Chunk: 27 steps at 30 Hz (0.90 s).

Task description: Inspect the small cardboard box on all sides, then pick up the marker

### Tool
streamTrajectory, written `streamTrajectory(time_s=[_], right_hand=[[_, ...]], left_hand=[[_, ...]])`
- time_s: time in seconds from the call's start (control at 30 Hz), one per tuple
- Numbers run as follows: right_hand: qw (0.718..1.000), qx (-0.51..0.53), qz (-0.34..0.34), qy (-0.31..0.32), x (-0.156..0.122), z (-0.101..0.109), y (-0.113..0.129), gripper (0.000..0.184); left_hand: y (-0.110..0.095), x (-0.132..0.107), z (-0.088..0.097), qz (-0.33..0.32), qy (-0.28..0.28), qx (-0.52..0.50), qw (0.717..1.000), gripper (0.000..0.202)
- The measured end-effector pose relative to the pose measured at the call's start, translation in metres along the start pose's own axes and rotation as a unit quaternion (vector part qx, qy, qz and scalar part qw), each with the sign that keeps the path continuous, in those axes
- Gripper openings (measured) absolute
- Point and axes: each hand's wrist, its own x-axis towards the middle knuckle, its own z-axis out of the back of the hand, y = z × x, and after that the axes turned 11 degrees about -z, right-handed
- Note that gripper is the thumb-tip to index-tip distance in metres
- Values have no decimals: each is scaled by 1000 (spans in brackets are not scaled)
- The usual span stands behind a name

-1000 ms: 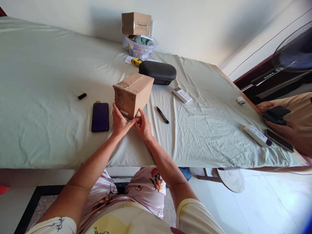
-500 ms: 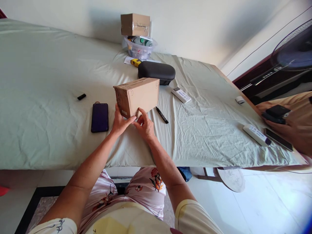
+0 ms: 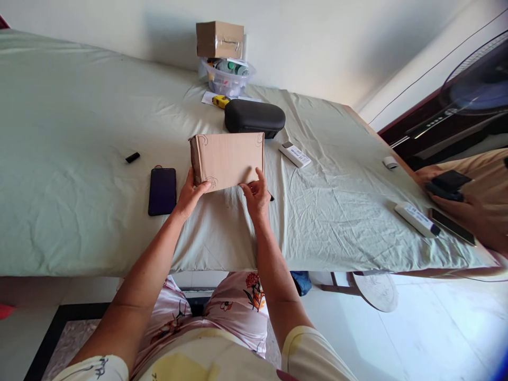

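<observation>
A small brown cardboard box (image 3: 228,160) stands on the pale green sheet (image 3: 79,137), its broad plain face turned toward me. My left hand (image 3: 189,194) grips its lower left corner, thumb on the front face. At the lower right edge, my right hand (image 3: 256,194) holds the box with fingers curled against it. A black pen (image 3: 271,197) lies just behind my right hand, mostly hidden.
A dark phone (image 3: 162,190) and a small black item (image 3: 133,157) lie to the left. Behind the box are a black case (image 3: 254,117), a white remote (image 3: 295,154), a tub (image 3: 227,78) topped by another box (image 3: 219,39). Another person's hands (image 3: 456,203) hold a phone at right.
The box has been turned so its long side faces me squarely. My hands have moved apart, from together at its near corner to its two lower corners.
</observation>
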Motion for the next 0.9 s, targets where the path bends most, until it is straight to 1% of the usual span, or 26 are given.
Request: streamTrajectory(time_s=[0.1,0.17,0.23,0.27,0.3,0.37,0.43,0.53,0.6,0.7,0.77,0.83,0.9], right_hand=[[998,10,-29,-60,9,8,-7,72],[994,22,-50,-90,14,14,-10,64],[992,44,-71,-99,17,19,-11,48],[991,55,-80,-93,17,20,-10,42],[991,65,-88,-81,17,21,-8,40],[991,80,-94,-51,15,19,-4,44],[991,100,-90,-23,11,17,0,48],[987,139,-76,31,5,13,7,54],[979,168,-76,86,2,12,12,57],[955,207,-92,192,-3,11,20,59],[935,223,-105,255,-7,11,26,59],[916,233,-120,302,-13,8,34,58],[904,243,-132,327,-21,4,41,57]], left_hand=[[-7,2,2,-9,4,35,999,63],[-9,2,2,-11,-12,34,999,57],[-9,2,2,-7,-23,27,999,54],[-7,2,2,1,-29,26,999,54],[-6,2,2,12,-38,25,999,56],[-2,2,3,31,-69,16,997,61],[2,4,4,32,-99,-3,995,66],[6,6,8,7,-117,-10,993,68],[7,7,11,-15,-125,-5,992,69],[7,8,14,-43,-140,-3,989,73],[5,8,16,-47,-155,0,987,79],[5,9,18,-43,-174,-2,984,91],[7,11,21,-38,-188,-9,981,106]])
